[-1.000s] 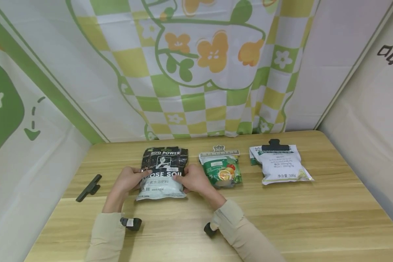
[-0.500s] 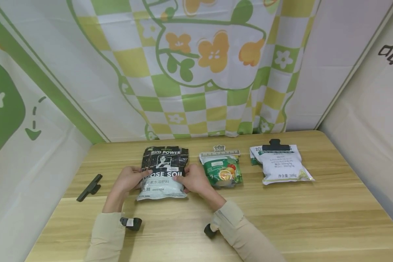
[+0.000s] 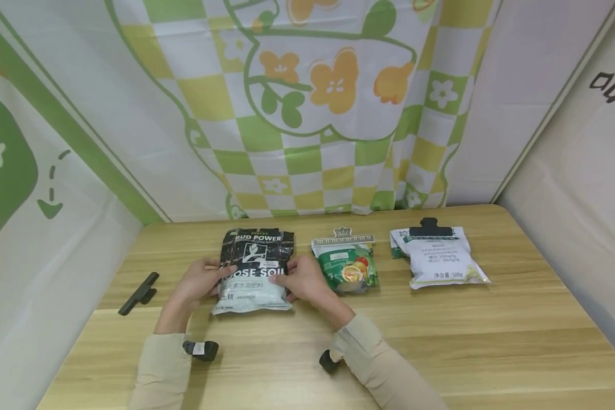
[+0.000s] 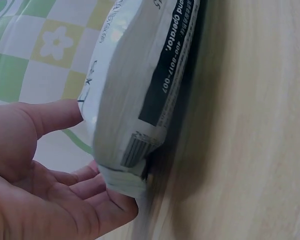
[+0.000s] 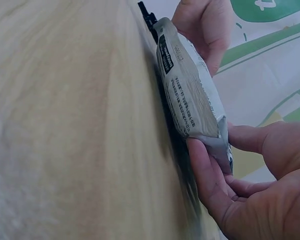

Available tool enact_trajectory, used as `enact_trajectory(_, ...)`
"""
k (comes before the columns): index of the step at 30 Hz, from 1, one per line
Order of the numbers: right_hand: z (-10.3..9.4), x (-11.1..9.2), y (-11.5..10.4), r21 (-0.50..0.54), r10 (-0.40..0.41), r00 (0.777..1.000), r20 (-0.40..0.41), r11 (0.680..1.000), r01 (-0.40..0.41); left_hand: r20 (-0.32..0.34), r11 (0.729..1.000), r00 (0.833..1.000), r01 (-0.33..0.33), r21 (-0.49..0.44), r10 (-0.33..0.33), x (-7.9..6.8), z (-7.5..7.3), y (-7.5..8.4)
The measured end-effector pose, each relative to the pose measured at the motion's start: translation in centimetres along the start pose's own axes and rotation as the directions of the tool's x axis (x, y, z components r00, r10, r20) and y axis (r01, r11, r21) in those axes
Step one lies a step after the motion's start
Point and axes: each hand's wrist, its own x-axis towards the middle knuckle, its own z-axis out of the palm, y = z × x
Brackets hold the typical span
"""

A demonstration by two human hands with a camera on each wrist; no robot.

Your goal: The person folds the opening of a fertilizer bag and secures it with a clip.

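Observation:
A black-and-white fertilizer bag (image 3: 255, 289) marked LOOSE SOIL lies at the left of the table in the head view, its black end towards the curtain. My left hand (image 3: 199, 283) grips its left edge, thumb on the front and fingers tucked behind. On the opposite edge my right hand (image 3: 307, 280) pinches the bag the same way. Seen from the left wrist, the bag's printed underside (image 4: 125, 100) faces the camera and the fingers (image 4: 112, 202) curl beneath its side. In the right wrist view a thin shadowed gap shows between part of the bag (image 5: 187, 90) and the table.
Left of the bag lies a black sealing clip (image 3: 139, 294). To the right are a green pouch (image 3: 345, 270) with a decorated clip (image 3: 343, 238) and a white bag (image 3: 443, 262) with a black clip (image 3: 430, 228). A checked curtain (image 3: 307, 159) hangs behind the wooden table (image 3: 441, 353).
My left hand and wrist have shifted very slightly to the left, and the bag moves a touch with them. Both hands keep their hold.

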Motion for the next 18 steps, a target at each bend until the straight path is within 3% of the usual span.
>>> enact_trajectory(9,-0.8,-0.4,-1.1,0.033,0.060,0.997,0.054,0.998,-0.061,0.028,0.995,0.999,-0.028,-0.095,0.030,0.1,0.1,0.2)
enact_trajectory(18,-2.3,-0.6,-2.0,0.066,0.036,0.994,0.102,0.997,-0.043,0.017,0.984,0.995,-0.090,-0.153,0.093,-0.7,-0.2,1.5)
